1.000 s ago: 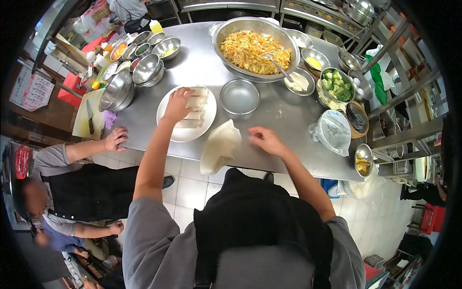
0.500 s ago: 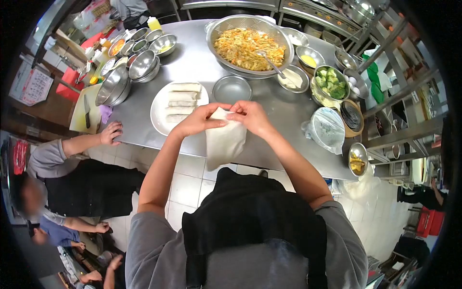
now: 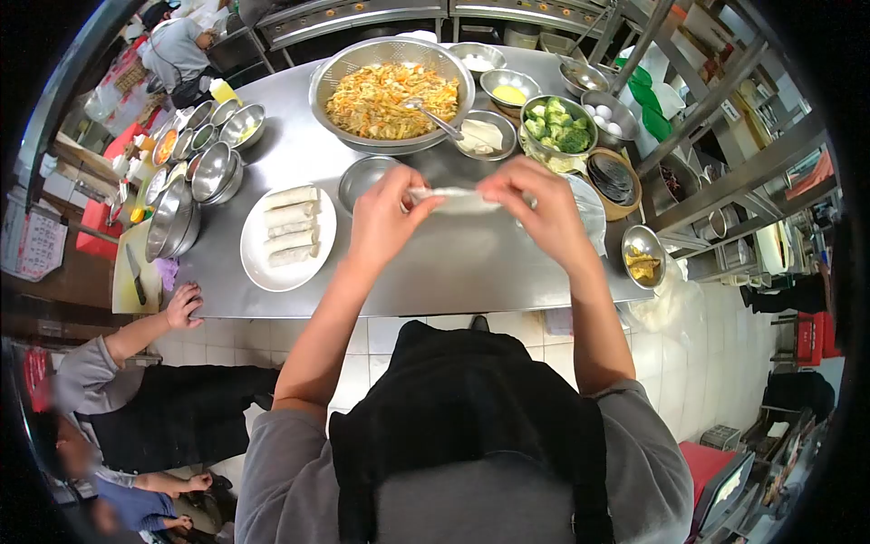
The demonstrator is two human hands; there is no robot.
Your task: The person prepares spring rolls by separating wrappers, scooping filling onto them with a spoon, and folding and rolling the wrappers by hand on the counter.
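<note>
Above the steel table, both my hands hold a pale spring roll wrapper point(image 3: 462, 201) between them, seen nearly edge-on as a narrow white strip. My left hand point(image 3: 388, 222) pinches its left end between thumb and fingers. At the other end, my right hand point(image 3: 542, 210) has its fingers closed on the wrapper and is slightly blurred. To the left lies a white plate point(image 3: 256, 266) bearing several rolled spring rolls point(image 3: 292, 225) in a row. Just behind my left hand is a shallow metal bowl point(image 3: 355, 174), partly covered by it.
A big colander point(image 3: 319, 95) of shredded vegetable filling with a spoon stands at the back. Bowls of broccoli point(image 3: 557, 125), white paste point(image 3: 480, 136) and eggs point(image 3: 605, 118) sit rightward. Leftward, a knife point(image 3: 136, 276) lies near a co-worker's hand point(image 3: 184, 306) on the table edge.
The wrapper hung down as a sheet from both hands; now it is raised and stretched sideways. My hands have moved apart, the right one farther right. The view has shifted to the right.
</note>
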